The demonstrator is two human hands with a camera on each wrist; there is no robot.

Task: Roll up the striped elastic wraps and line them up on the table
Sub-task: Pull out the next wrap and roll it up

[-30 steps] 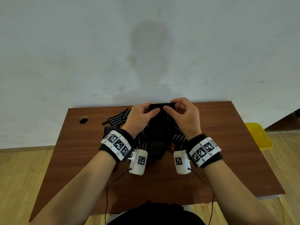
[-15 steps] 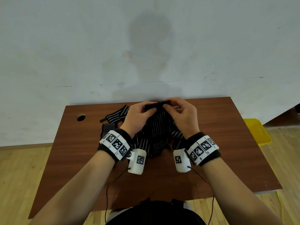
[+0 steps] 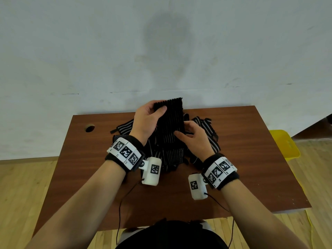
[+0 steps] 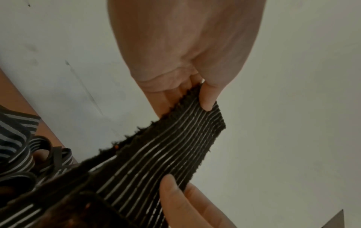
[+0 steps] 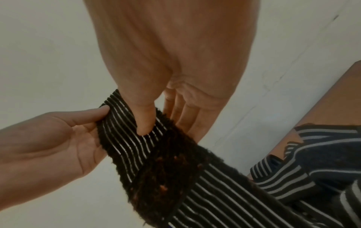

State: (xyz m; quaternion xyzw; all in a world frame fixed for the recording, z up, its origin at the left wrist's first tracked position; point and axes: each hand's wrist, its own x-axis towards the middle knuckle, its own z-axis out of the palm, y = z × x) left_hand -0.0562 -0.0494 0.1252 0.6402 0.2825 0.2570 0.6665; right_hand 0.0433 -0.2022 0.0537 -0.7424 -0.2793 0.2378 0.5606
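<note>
Nearest the person, the brown table (image 3: 251, 177) shows bare wood along its near edge, crossed only by the thin cables of the two wrist cameras. Past that, about mid-table, lies the heap of striped elastic wraps (image 3: 172, 155), loose and tangled, with one stray band (image 3: 124, 128) trailing toward the cable hole (image 3: 89, 128) near the far left corner. No finished roll shows anywhere, so the work looks to be at its start.

Out of the heap one wrap (image 3: 170, 121) rises toward the far edge, its long axis running away from the person and upward, its free end uppermost. The right hand (image 3: 195, 141) is the nearer and lower of the two: its thumb presses the striped face while the fingers lie behind, pinching the right edge partway along the strip. The left hand (image 3: 147, 121) is farther and higher, thumb and fingers pinching the top left corner at the free end; the right wrist view shows that thumb laid across the end of the wrap (image 5: 125, 135).

The free end thus sits in the far hand, with the length hanging back down toward the person. Judging from this, rolling would begin at that top end and turn down along the strip, the right hand feeding it.
</note>
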